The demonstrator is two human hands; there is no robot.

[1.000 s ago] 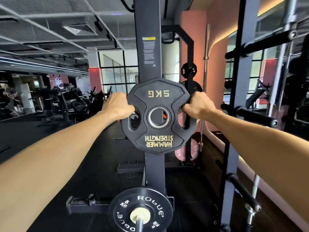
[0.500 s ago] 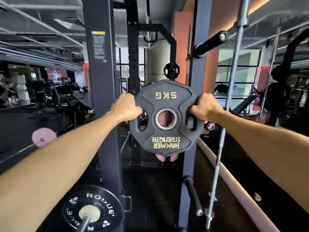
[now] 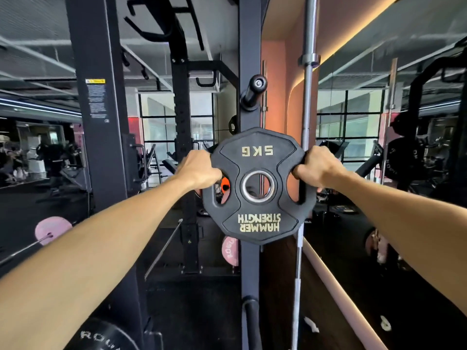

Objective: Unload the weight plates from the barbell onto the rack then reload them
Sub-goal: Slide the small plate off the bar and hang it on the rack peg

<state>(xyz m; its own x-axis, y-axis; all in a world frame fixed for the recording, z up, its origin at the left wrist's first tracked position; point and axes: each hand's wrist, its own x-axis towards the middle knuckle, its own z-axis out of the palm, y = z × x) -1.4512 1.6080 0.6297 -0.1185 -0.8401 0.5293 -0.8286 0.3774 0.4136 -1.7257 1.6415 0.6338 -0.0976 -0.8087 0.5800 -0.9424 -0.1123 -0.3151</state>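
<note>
- Both hands are up: the left hand [image 3: 199,170] is clenched through the left handle slot of the weight plate [image 3: 257,185], and the right hand [image 3: 319,165] is clenched through the right slot.
- The plate hangs in the air at arm's length, upright with its face toward the camera, its lettering upside down, right in front of the rack post [image 3: 250,59].
- Its centre hole sits well below the upper storage peg [image 3: 254,90] on that post; a lower peg [image 3: 250,322] juts out near the floor.
- My read: the plate is headed for a peg, and nothing supports it yet.
- Risk one: the hole meets the peg tip off-centre, so the plate jams or bounces back toward the person.
- Risk two: fingers threaded through the slots get pinched between plate and post when it slides home.
- Risk three: the upright bar [image 3: 307,122] stands just beside the right hand, so a sideways swing could knock it.
</note>
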